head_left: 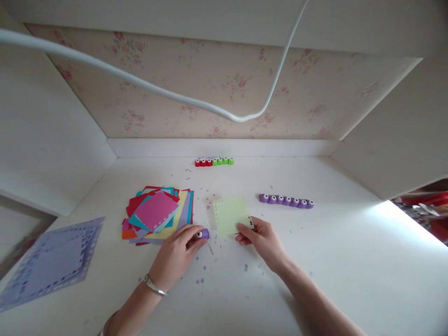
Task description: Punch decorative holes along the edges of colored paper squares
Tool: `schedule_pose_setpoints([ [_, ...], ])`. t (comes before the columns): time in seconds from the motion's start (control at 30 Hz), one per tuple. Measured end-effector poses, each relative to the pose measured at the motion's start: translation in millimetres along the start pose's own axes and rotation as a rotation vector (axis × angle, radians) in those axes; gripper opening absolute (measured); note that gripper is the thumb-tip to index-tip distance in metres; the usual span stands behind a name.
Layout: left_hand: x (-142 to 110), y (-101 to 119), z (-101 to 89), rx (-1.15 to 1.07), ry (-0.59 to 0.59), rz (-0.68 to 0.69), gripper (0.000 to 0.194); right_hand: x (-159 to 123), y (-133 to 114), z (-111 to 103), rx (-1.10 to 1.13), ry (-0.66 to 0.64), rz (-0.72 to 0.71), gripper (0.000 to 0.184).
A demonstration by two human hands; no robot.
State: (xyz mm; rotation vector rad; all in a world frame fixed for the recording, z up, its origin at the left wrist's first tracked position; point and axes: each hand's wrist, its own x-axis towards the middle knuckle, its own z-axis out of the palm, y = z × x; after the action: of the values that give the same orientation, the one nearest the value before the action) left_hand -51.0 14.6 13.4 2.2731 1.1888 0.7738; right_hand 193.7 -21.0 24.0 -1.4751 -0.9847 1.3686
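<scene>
Between the thumb and fingers of my left hand [178,249] is a small purple craft punch [205,234] with a white-and-dark button. My right hand [261,239] pinches the lower right corner of a pale green sheet of paper [231,214]. Small punched holes run along the sheet's left edge, and a few dark cut-outs show at its right edge by my fingers. The punch and the sheet are apart, a short gap between them. Just beyond my left hand lies a messy stack of coloured paper [157,211], with a pink sheet on top.
A row of purple punches [287,201] stands at the right. Red and green punches [214,162] line up near the back wall. Purple sheets with punched borders [52,263] lie at the left edge. Paper bits dot the white table [224,298]. A white cable [168,93] hangs across the view.
</scene>
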Motion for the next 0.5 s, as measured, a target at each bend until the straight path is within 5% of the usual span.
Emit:
schedule_pose_setpoints([
  [0.5, -1.5, -0.6, 5.6, 0.005, 0.005, 0.060, 0.023, -0.5, 9.4, 11.2, -0.072, -0.098, 0.035, 0.032],
])
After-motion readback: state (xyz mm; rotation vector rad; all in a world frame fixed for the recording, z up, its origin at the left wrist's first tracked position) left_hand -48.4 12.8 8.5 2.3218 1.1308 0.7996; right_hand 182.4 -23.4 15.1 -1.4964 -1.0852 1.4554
